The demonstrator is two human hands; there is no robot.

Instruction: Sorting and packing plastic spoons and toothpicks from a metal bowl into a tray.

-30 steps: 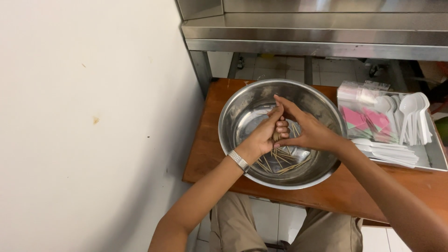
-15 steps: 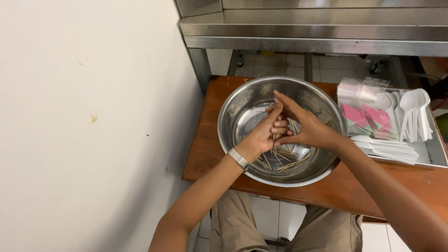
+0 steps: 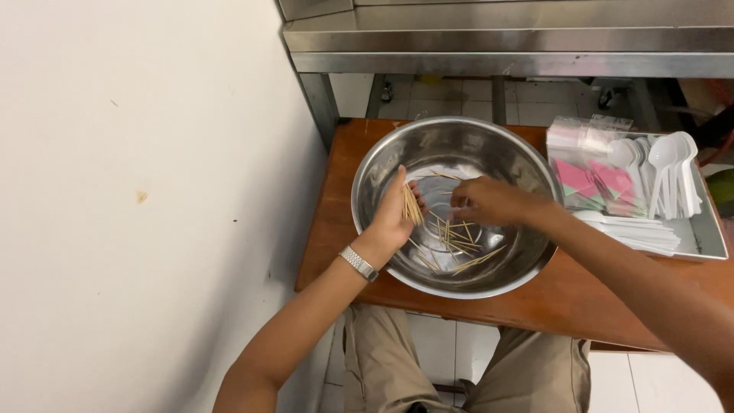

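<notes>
A large steel bowl (image 3: 382, 176) sits on a small wooden table (image 3: 336, 199). Several loose toothpicks (image 3: 459, 248) lie scattered on its bottom. My left hand (image 3: 394, 218), with a metal watch on the wrist, is inside the bowl at its left side and holds a small bundle of toothpicks (image 3: 413, 205) upright against the palm. My right hand (image 3: 489, 203) hovers over the middle of the bowl, fingers pinched together near the loose toothpicks; whether it holds one cannot be told.
A metal tray (image 3: 707, 237) to the right holds white plastic spoons (image 3: 665, 180), clear bags with pink and green packets (image 3: 592, 180). A steel counter (image 3: 505, 46) overhangs behind. A white wall stands at the left. My knees are under the table.
My hands have come apart: they were together over the bowl's middle, and now the left holds the bundle at the left side while the right has drawn to the right.
</notes>
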